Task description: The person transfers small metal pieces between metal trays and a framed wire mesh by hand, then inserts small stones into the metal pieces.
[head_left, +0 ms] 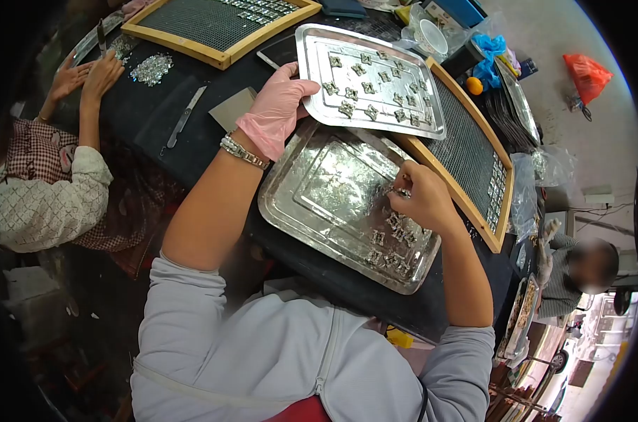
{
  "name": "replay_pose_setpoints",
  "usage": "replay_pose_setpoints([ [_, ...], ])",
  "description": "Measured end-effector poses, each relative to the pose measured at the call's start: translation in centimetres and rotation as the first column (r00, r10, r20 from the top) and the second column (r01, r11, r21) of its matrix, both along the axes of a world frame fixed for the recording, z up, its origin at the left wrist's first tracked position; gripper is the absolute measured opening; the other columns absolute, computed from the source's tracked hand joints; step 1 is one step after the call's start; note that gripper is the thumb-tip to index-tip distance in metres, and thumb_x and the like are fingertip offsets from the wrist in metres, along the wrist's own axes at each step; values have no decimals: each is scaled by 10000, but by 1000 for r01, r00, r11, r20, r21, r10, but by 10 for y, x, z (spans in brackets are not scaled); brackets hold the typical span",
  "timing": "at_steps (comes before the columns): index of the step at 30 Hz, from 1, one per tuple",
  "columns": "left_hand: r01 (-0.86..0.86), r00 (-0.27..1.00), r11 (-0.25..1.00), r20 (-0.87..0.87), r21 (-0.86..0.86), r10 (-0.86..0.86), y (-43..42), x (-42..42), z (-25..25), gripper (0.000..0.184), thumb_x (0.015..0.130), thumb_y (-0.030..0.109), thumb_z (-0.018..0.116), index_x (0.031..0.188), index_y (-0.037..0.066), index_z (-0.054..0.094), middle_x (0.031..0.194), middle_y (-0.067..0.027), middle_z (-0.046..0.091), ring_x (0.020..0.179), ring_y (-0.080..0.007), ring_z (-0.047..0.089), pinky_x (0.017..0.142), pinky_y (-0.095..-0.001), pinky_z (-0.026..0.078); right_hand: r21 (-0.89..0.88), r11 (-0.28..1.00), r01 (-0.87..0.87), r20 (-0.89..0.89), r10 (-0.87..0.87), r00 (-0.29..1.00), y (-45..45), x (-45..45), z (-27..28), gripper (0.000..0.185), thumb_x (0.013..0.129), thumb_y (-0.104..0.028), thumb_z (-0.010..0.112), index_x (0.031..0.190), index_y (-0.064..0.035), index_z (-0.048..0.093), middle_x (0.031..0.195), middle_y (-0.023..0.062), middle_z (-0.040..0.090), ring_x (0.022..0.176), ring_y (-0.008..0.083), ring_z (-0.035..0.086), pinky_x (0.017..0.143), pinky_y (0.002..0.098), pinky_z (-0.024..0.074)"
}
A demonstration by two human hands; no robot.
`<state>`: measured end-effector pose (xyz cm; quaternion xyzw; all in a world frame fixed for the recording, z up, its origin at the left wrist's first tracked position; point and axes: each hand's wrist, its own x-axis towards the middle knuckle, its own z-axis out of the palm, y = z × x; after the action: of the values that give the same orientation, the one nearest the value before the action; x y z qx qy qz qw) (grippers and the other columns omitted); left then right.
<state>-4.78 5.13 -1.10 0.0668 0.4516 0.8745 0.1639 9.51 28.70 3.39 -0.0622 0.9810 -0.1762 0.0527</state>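
Note:
My left hand (280, 105), in a pink glove, grips the left edge of a shiny metal tray (431, 129), thumb on top. Rows of small, four-cornered metal pieces (367, 88) are spread over that tray, which is held up and slightly tilted. Beneath it lies a second metal tray (284, 204), its far part covered by the first. My bare right hand (424, 197) is over the lower tray, finger and thumb pinched on a small metal piece (403, 192). More such pieces (396, 243) lie clustered at the lower tray's right side.
Wood-framed mesh screens (494, 235) stand right and at the back (224, 58). On the dark table lie a knife (186, 116) and a glittering pile (151, 70). At left, a co-worker's hands (101, 77) hold a blade; another person (561, 274) is at right.

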Motion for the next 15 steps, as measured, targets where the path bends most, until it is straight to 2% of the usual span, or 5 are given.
replay_pose_setpoints([
  [2, -2, 1000, 1000, -2, 3, 2, 0, -1, -2, 438, 876, -36, 497, 1285, -81, 345, 1150, -165, 551, 1011, -211, 606, 863, -333, 538, 9, 1000, -1, 18, 1, 1000, 0, -1, -5, 226, 667, -107, 703, 797, -33, 534, 758, 96, 582, 728, 249, 572, 658, 349, 457],
  [5, 0, 1000, 1000, 0, 8, 0, 0, -2, -3, 451, 871, -42, 499, 1290, -81, 335, 1154, -170, 545, 1017, -216, 605, 853, -343, 544, -23, 1000, -21, 3, 21, 1000, -3, 0, -6, 222, 662, -135, 686, 765, -37, 515, 736, 118, 573, 763, 305, 567, 659, 413, 433],
  [11, 4, 1000, 1000, 12, -9, -4, -1, 0, -3, 458, 879, -32, 488, 1304, -63, 322, 1165, -164, 540, 1006, -218, 612, 824, -361, 560, 40, 995, -91, -42, 93, 995, -6, 4, 2, 232, 660, -146, 691, 761, -47, 507, 745, 116, 565, 773, 311, 557, 655, 409, 434],
  [15, 2, 1000, 1000, 16, -3, -2, 0, 2, -1, 469, 882, -30, 473, 1320, -43, 306, 1170, -165, 539, 998, -223, 616, 812, -383, 566, 109, 990, -87, -6, 89, 996, -7, 1, -5, 235, 654, -109, 708, 758, -54, 504, 740, 83, 544, 743, 268, 546, 658, 371, 436],
])
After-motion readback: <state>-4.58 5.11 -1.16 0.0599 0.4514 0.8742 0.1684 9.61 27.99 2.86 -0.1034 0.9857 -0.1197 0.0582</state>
